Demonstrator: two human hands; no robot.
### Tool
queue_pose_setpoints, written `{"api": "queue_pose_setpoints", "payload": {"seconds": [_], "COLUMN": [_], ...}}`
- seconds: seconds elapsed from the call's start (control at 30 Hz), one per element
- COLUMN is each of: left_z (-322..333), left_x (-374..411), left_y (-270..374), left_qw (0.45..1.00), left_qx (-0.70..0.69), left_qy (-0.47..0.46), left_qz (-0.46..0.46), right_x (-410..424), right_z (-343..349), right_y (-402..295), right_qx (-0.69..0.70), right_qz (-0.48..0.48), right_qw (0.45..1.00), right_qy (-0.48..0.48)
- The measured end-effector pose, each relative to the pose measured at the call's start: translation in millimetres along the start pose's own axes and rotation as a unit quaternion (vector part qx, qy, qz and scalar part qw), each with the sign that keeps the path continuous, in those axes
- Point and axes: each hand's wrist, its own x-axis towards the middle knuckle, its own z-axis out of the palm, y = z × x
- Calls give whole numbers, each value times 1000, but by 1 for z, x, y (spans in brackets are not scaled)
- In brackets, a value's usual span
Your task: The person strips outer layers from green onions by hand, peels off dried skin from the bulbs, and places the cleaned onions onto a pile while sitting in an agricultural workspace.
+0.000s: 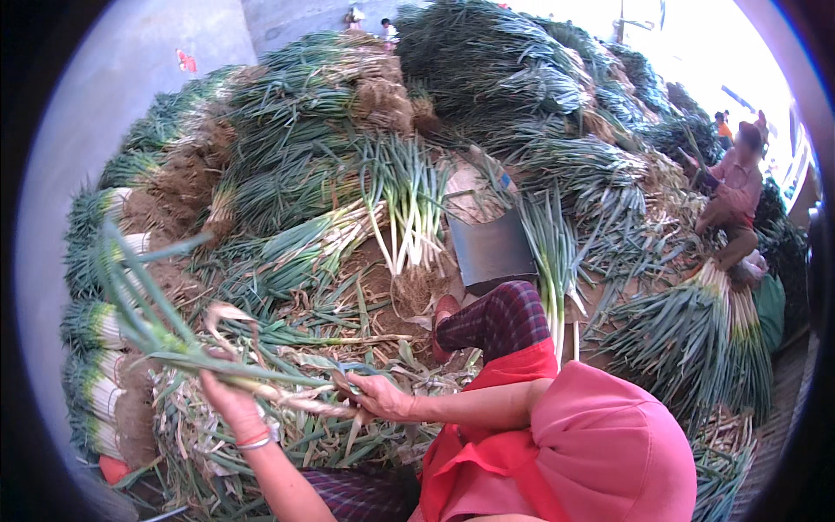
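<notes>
My left hand (231, 404), with a metal bracelet and a red band at the wrist, grips a long green onion (261, 388) around its stalk. Its green leaves fan out to the upper left. My right hand (381, 395) is closed at the onion's other end, fingers around withered outer leaves (346, 391). Part of the stalk is hidden behind the fingers there. Beneath both hands lies a heap of stripped leaves (280, 444). Beyond my right knee, cleaned green onions (411, 228) with white stalks lean in a bunch, roots down.
Tall stacks of green onions (293, 117) rise ahead, and tied bundles (107, 391) line the wall at left. A grey metal box-like object (492, 248) stands past my knee, beside more onions (551, 261). At right a person (734, 189) sits near a large onion bunch (691, 339).
</notes>
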Motion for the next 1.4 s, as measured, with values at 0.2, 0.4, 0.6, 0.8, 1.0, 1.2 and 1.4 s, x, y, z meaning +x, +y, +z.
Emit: {"api": "queue_pose_setpoints", "payload": {"seconds": [0.2, 0.4, 0.6, 0.8, 1.0, 1.2, 1.4], "left_z": [-8, -22, -19, -32, -6, -39, -37], "left_x": [0, -1, -5, -2, -11, 0, 2], "left_y": [48, 18, 32, 45, 18, 32, 15], "left_qw": [999, 948, 962, 950, 979, 976, 985], "left_qx": [15, -203, -179, -181, -116, -107, -61], "left_qy": [-13, -238, -206, -252, -130, -187, -160], "left_qz": [39, -62, 24, 43, 107, 33, 9], "right_x": [6, 89, 70, 25, 97, 28, -82], "right_z": [-27, 10, 33, 12, 56, 12, -81], "right_y": [95, -64, -88, -20, -114, -15, 124], "right_qx": [-455, 50, 17, -38, 291, -291, -524], "right_qz": [94, -142, -237, -54, -57, -395, 117], "right_qw": [846, 988, 971, 997, 955, 869, 734], "right_qy": [-263, 40, 30, -30, -6, -70, -416]}}
